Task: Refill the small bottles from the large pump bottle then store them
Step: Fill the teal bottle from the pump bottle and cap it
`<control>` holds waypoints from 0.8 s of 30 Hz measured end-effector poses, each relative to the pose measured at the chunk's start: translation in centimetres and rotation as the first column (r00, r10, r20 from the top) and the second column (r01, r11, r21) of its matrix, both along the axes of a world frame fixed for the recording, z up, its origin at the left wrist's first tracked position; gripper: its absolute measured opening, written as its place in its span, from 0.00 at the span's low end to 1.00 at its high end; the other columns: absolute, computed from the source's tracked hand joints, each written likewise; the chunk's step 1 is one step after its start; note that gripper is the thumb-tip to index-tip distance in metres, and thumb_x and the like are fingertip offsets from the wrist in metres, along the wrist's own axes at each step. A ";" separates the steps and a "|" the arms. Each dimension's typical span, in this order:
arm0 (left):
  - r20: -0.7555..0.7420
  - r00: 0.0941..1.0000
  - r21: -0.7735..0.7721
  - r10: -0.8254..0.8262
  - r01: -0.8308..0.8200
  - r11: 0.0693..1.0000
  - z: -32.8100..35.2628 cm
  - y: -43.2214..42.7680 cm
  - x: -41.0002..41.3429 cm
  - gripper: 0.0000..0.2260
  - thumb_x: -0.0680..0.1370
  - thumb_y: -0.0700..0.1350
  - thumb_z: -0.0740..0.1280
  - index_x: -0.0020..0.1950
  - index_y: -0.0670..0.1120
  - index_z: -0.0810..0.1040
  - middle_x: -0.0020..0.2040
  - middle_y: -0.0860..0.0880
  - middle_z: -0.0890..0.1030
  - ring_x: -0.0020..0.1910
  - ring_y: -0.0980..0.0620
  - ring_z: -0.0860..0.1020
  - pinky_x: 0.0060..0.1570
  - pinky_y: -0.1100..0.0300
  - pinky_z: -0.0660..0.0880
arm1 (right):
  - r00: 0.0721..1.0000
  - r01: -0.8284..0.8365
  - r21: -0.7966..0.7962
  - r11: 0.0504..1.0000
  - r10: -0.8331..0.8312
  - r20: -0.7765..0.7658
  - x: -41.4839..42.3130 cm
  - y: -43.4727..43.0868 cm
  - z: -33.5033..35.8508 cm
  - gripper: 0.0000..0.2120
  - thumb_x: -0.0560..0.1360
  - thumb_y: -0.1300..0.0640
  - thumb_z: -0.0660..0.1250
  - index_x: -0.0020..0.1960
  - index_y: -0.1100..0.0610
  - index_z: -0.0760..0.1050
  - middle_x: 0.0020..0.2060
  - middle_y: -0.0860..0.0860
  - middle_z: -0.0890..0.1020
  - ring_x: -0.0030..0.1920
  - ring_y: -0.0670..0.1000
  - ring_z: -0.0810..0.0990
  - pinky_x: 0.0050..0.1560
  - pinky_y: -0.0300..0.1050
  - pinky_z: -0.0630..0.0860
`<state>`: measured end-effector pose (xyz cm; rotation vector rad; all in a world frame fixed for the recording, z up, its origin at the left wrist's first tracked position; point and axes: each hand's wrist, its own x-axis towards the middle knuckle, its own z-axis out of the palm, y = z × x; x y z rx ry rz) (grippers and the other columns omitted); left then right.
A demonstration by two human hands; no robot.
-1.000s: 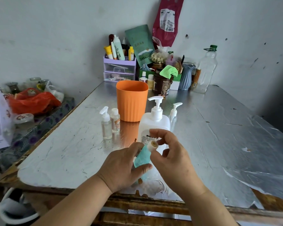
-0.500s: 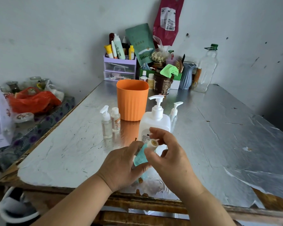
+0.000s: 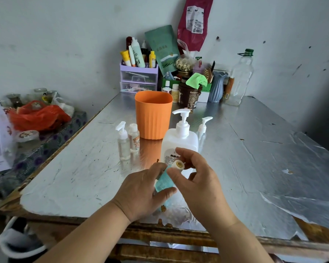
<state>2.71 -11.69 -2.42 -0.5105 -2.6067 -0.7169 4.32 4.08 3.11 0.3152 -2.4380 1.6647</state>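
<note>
A small teal bottle (image 3: 164,180) is tilted over the table's near edge, gripped round its body by my left hand (image 3: 142,192). My right hand (image 3: 198,179) pinches its pale cap (image 3: 179,165) between thumb and fingers. Just behind stands the large white pump bottle (image 3: 179,138). A clear pump bottle (image 3: 123,143) and a small clear capped bottle with a printed figure (image 3: 134,138) stand to its left. Another small clear pump bottle (image 3: 202,130) stands at its right, partly hidden. An orange cup (image 3: 153,114) stands behind them.
The foil-covered table (image 3: 254,158) has torn foil at the near right corner. A purple drawer organiser (image 3: 139,76) with tubes, a blue vase (image 3: 217,86), a brown jar (image 3: 188,95) and a tall clear bottle (image 3: 239,78) line the back wall. An orange bag (image 3: 36,116) lies on a side surface at the left.
My right hand's fingers have shifted round the cap of the teal bottle, as in a twist. The bottle and my left hand have stayed in place.
</note>
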 end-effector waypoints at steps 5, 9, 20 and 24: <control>-0.011 1.000 0.010 -0.009 0.009 1.000 -0.2 -0.1 -0.1 0.24 0.73 0.70 0.56 0.63 0.59 0.61 0.57 0.56 0.81 0.46 0.55 0.83 0.45 0.67 0.77 | 0.997 0.023 -0.168 0.985 -0.034 -0.067 -0.2 0.4 0.4 0.14 0.75 0.60 0.68 0.54 0.42 0.77 0.43 0.39 0.81 0.40 0.42 0.77 0.44 0.32 0.75; -0.058 0.998 0.059 -0.014 0.017 0.998 -0.2 -0.2 -0.1 0.23 0.72 0.71 0.54 0.61 0.59 0.60 0.54 0.56 0.83 0.41 0.54 0.83 0.39 0.69 0.73 | 0.978 0.127 -0.411 0.903 -0.184 -0.101 -1.3 1.7 0.5 0.11 0.77 0.60 0.66 0.51 0.43 0.77 0.45 0.44 0.82 0.43 0.41 0.78 0.44 0.35 0.77; -0.162 0.985 0.177 0.062 -0.033 0.984 -0.4 -0.4 -0.4 0.25 0.76 0.70 0.55 0.63 0.53 0.64 0.44 0.52 0.84 0.35 0.54 0.82 0.30 0.57 0.80 | 0.920 0.247 0.430 0.868 -0.349 0.176 -3.4 6.8 -4.9 0.14 0.73 0.54 0.67 0.58 0.43 0.75 0.54 0.48 0.79 0.47 0.45 0.77 0.48 0.39 0.73; -0.104 0.989 0.214 0.105 -0.081 0.974 -0.2 -0.5 -0.3 0.26 0.74 0.73 0.52 0.62 0.56 0.64 0.45 0.55 0.83 0.37 0.55 0.82 0.33 0.60 0.79 | 0.948 0.265 0.446 0.855 -0.315 0.040 -3.3 6.3 -3.3 0.15 0.75 0.51 0.68 0.61 0.45 0.75 0.57 0.44 0.78 0.61 0.48 0.73 0.53 0.42 0.71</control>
